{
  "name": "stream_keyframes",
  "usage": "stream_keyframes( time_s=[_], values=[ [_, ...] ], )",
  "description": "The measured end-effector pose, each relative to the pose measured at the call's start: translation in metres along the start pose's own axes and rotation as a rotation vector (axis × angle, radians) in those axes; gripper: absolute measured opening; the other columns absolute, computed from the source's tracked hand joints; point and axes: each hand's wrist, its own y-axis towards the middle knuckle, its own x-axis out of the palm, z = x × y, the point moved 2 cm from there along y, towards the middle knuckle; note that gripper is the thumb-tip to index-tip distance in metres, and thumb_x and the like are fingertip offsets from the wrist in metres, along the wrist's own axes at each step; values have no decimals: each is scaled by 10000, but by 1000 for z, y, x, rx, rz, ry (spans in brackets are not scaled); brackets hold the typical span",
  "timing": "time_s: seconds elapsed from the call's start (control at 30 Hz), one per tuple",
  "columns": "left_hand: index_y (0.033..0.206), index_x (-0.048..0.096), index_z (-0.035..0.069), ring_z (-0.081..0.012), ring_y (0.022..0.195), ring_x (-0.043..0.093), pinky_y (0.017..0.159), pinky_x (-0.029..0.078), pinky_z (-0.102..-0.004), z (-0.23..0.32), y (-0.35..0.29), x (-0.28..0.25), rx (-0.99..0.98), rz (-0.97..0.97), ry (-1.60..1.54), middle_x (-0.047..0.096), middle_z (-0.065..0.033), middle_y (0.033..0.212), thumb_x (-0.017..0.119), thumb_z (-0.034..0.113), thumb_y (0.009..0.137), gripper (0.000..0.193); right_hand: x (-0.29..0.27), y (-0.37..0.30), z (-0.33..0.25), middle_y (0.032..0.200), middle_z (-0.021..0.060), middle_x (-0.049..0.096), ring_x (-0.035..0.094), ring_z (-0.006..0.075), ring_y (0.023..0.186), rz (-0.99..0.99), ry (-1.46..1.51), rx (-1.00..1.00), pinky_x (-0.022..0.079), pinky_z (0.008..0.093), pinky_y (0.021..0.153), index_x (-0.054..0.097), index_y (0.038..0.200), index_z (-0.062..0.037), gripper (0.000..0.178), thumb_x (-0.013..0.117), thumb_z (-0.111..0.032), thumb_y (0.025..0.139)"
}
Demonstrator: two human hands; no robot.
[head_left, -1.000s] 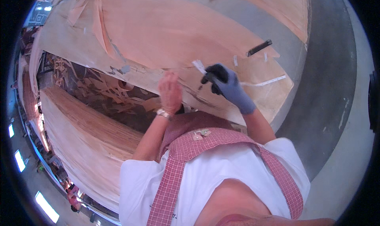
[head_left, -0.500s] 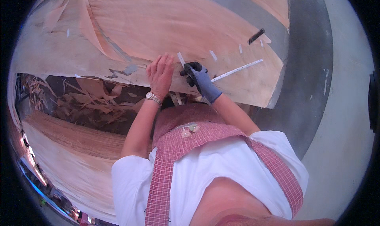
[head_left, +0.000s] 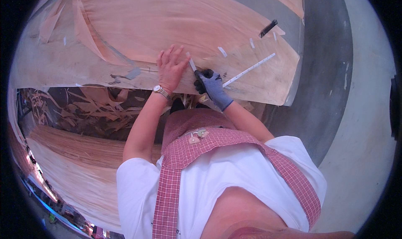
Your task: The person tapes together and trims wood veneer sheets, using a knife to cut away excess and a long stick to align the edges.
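With left hand spread flat and empty-palmed over the thin wood sheet, and gloved right hand apparently pinched closed on the white strip between them, handle as probably light, limp, easily creased, gripping one end.

I'm standing in a workshop for thin wood, judging by what surrounds me. A broad, pinkish veneer sheet spreads out in front of me, with short white tape strips near its edge. To my left sits a thick stack of sheets, its layered brown edges showing, and torn wood scraps litter the space between. A hard grey floor runs along my right. I wear a checked apron and, on my right hand, a work glove.
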Motion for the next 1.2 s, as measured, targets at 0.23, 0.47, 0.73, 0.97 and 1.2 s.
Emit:
stream_keyframes(
  time_s=[0.23, 0.47, 0.73, 0.97, 1.2],
  values=[
    [1258, 613, 197, -248, 1333, 422, 1119, 258, -499, 18, -27, 0, 189, -107, 87, 485, 17, 1432, 651, 249, 840, 423, -4, 14, 14, 716, 63, 662, 624, 151, 536, 0, -108, -75, 478, 290, 445, 614, 963, -49, 219, 657, -260, 926],
    [1359, 530, 212, -227, 1346, 411, 1140, 222, -532, 22, -37, 11, 244, -154, 161, 479, 38, 1445, 653, 290, 844, 536, -63, 6, -26, 740, 32, 669, 611, 109, 598, 72, -1447, -874, 490, 287, 536, 616, 1040, -48, 285, 588, -319, 959],
    [1334, 537, 189, -253, 1342, 405, 1143, 202, -560, 30, -32, 6, 220, -203, 171, 487, 28, 1422, 587, 269, 879, 465, -272, -99, -233, 1011, 83, 698, 610, 121, 795, 545, -5, -1035, 501, 281, 680, 637, 1122, -34, 225, 563, -188, 976],
    [1399, 472, 187, -233, 1384, 359, 1176, 171, -522, 44, -33, 5, 164, -184, 183, 488, 0, 1418, 642, 249, 863, 565, -322, -123, -235, 1027, 100, 690, 628, 146, 805, 653, -676, -1298, 515, 266, 753, 563, 1206, -24, 243, 522, -63, 969],
    [1408, 468, 131, -222, 1396, 350, 1175, 171, -497, 109, -30, 17, 145, -305, 22, 452, -29, 1458, 630, 241, 865, 576, -198, -15, -110, 835, 31, 640, 616, 112, 774, -458, -897, -455, 502, 287, 735, 590, 1095, -18, 222, 581, -203, 974]
  ],
)
